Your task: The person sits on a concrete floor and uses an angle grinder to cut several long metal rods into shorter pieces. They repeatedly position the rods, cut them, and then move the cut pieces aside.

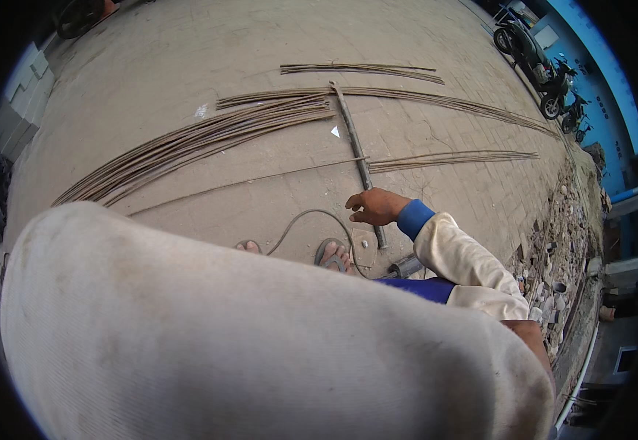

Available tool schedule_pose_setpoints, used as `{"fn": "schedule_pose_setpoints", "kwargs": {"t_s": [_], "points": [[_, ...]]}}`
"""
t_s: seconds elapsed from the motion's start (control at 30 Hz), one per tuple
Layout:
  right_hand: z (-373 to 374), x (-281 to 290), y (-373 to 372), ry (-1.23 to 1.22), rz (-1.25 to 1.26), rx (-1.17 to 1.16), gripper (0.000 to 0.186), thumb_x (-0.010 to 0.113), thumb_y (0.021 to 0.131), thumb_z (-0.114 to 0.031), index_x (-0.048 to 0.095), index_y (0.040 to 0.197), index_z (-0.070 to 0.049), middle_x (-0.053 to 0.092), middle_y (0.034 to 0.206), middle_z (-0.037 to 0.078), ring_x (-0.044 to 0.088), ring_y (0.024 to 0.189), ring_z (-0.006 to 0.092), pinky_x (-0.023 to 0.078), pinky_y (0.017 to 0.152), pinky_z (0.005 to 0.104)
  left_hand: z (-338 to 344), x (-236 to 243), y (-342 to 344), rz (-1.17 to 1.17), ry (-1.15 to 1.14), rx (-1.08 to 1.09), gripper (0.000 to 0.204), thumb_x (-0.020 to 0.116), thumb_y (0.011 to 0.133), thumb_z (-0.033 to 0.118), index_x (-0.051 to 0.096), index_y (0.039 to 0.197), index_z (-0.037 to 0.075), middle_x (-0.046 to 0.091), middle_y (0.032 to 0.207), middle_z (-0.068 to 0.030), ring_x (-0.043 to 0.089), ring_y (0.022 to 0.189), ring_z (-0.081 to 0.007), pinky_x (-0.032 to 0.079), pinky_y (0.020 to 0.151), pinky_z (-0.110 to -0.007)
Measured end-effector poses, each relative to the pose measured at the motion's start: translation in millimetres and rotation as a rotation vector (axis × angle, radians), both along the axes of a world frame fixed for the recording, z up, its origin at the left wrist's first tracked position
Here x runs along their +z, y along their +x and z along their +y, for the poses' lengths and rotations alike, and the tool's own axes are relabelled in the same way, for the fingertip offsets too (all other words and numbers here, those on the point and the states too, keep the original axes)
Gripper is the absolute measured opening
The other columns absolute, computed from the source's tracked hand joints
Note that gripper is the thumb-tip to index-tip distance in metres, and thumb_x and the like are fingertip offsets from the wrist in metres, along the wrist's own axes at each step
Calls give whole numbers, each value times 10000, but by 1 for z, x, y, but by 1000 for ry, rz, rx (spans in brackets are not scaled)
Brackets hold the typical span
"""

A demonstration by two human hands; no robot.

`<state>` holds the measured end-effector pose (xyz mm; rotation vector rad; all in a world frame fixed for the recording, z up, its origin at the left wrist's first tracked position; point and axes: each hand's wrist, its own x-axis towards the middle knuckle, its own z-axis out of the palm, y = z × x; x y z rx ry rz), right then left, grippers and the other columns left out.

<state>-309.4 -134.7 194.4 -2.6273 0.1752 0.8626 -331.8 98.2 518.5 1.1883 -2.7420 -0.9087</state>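
My right hand (378,207), in a cream sleeve with a blue cuff (413,218), reaches out over the ground with its fingers loosely bent and apart. Nothing is in it. Right beside it lies a long dark metal bar (351,128); I cannot tell whether the hand touches it. A thin rod (260,177) meets the bar from the left. Below the hand is a dark power tool (404,268), partly hidden, with a cable (305,213) curving near my sandalled foot (332,255). Off-white cloth (245,330), very close, covers the lower view. My left hand does not show.
Bundles of thin metal rods lie on the paving at left (209,139), back right (451,103), right (454,159) and far (363,70). Rubble (553,271) lines the right edge. Motorbikes (542,66) stand at the blue wall (605,81); pale blocks (29,88) are stacked at left.
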Motion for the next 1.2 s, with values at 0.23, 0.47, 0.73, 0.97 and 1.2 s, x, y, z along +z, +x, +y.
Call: {"fn": "schedule_pose_setpoints", "kwargs": {"t_s": [0.23, 0.47, 0.73, 0.97, 1.2], "points": [[-1, 18, -15, 115, 26, -75, 482, 701, 1016, -347, 683, 1363, -13, 770, 1253, 204, 729, 1192, 362, 564, 1030, 416, 9, -52, 10, -52, -153, 115, 227, 710, 971, 218, 768, 1098, 39, 797, 964, -132, 781, 791, -243, 620, 684, -383], [-35, -6, -32, 103, 22, -116, 406, 719, 1010, -287, 710, 1329, -36, 784, 1212, 184, 753, 1161, 346, 581, 1022, 422, 9, -80, 54, -35, -153, 256, 218, 731, 937, 212, 805, 1075, 61, 804, 923, -117, 788, 813, -221, 619, 703, -362], [-69, -28, -64, 28, 151, -122, 393, 687, 1021, -306, 700, 1327, -61, 772, 1209, 208, 733, 1106, 411, 573, 971, 478, 27, -244, 217, -493, 359, 617, 155, 795, 874, 216, 852, 924, 82, 827, 965, -118, 804, 900, -234, 620, 751, -361], [-152, -62, -24, -246, 135, -90, 342, 701, 991, -309, 753, 1274, -124, 782, 1172, 168, 729, 1120, 401, 580, 970, 510, 61, -335, 298, -273, 550, 986, 445, 741, 983, 314, 707, 1322, 27, 781, 1182, -192, 733, 1137, -371, 563, 995, -469], [-178, -158, 25, -412, -371, -546, 302, 603, 1022, -198, 740, 1284, -135, 714, 1313, 155, 672, 1226, 386, 541, 1029, 497, 106, -387, 306, 32, 611, 1060, 387, 774, 947, 186, 711, 1277, -6, 777, 1173, -210, 746, 1106, -370, 579, 958, -438]]}}
